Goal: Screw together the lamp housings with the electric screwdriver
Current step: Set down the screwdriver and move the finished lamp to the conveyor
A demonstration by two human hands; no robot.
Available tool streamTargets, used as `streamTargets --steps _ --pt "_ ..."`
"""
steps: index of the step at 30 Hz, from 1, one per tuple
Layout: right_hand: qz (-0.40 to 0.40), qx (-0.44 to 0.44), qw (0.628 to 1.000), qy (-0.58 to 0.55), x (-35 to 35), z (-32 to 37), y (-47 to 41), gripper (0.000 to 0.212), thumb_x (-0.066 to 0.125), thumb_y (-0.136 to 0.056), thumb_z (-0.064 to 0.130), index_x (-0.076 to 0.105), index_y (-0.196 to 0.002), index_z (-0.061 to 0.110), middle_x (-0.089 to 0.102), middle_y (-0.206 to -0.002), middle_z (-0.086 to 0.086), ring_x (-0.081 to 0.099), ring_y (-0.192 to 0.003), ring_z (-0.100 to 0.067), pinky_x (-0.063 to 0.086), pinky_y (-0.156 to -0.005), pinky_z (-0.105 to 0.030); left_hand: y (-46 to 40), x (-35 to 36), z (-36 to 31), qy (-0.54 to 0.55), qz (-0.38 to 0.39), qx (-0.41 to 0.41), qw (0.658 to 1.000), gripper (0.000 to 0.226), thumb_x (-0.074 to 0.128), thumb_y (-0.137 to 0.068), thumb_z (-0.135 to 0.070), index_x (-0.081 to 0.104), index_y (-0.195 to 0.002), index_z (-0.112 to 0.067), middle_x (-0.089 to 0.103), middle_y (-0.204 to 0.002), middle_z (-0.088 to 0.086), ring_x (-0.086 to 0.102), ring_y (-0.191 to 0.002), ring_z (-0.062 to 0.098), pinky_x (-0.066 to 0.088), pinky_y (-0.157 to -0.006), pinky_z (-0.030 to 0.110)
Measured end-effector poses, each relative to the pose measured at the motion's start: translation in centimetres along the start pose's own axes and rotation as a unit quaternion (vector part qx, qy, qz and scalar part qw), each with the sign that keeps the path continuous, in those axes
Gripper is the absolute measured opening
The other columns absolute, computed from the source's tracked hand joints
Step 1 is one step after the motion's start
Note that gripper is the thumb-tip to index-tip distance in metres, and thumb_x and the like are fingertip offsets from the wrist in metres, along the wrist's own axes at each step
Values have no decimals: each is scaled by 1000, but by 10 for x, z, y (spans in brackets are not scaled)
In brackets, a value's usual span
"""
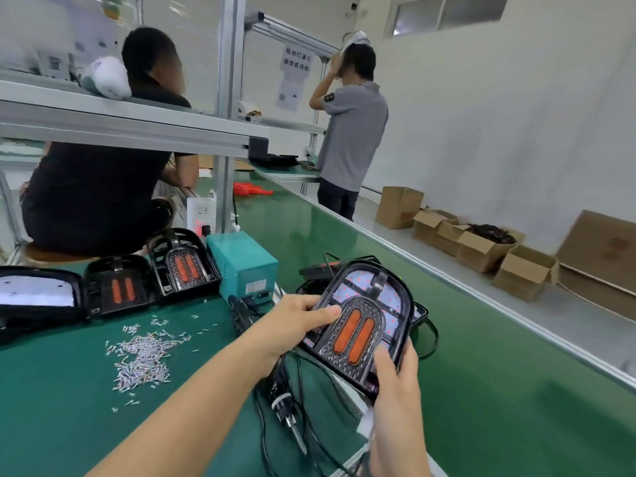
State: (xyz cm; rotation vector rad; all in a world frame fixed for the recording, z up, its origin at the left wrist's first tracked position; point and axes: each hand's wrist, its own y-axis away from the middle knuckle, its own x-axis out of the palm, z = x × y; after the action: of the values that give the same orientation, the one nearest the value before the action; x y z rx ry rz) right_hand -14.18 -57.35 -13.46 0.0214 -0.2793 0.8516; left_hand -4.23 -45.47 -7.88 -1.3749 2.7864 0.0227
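I grip the lamp housing [361, 321] with my left hand [296, 325] and right hand [395, 370], lifted off the table [481, 390] to align its halves.

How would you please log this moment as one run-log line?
left hand: holds lamp housing | right hand: holds its lower edge | electric screwdriver: lying on mat | screws: loose pile

Brightness: bright and even, cool white across the room.
Source: seems overhead; the window [447, 12] at the top adds pale daylight.
Shadows: soft, short ones under the forearms on the green bench [481, 390], darker towards its near right edge.
Glare: mild sheen on the bench's far strip and on the aluminium frame [227, 98].
Blur: the upper left shelf is smeared.
Distortion: wide-angle bending of walls and bench edges.
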Motion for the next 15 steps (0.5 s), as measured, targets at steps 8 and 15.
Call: streamTargets --steps 8,15 --pt "-105 -19 994 7 -43 5 -30 74 77 -75 37 43 -141 36 61 -130 8 60 -118 -18 46 -103 -52 -42 63 0 -44 36 11 998 22 62 -91 -25 71 -101 -7 73 -95 6 65 -83 14 51 -91 33" --pt "-170 0 985 -14 -73 -8 -58 59 74 -85 24 47 -138 31 62 -126 3 61 -113 -23 52 -95 -52 -50 91 23 -171 45 36 984 48 53 -95 -30 43 -141 -22 50 -141 -3 48 -125 13 36 -109 35"
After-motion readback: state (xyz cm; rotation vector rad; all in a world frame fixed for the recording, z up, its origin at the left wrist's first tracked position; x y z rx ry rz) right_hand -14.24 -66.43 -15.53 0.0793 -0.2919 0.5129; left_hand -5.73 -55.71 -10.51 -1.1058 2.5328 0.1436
